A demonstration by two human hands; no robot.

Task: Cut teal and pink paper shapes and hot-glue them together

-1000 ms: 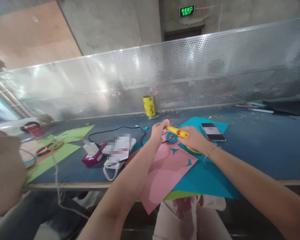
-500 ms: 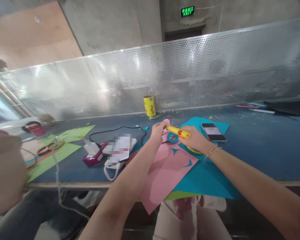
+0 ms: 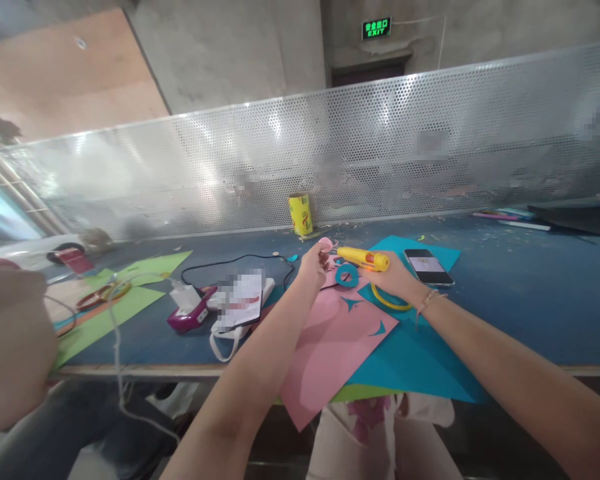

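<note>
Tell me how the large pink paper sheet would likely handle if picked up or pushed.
The large pink paper sheet looks thin at its edge, so it should be light and floppy. Its near corner juts past the blue tabletop, so a push there would probably bend it.

This looks like a shared workshop for handcraft. The wall (image 3: 235,57) is of bare concrete, with a lit green exit sign (image 3: 377,28). A perforated metal screen (image 3: 200,177) stands behind the long blue worktop (image 3: 510,307), on which coloured paper sheets (image 3: 325,357) and small scraps (image 3: 293,257) lie.
</note>
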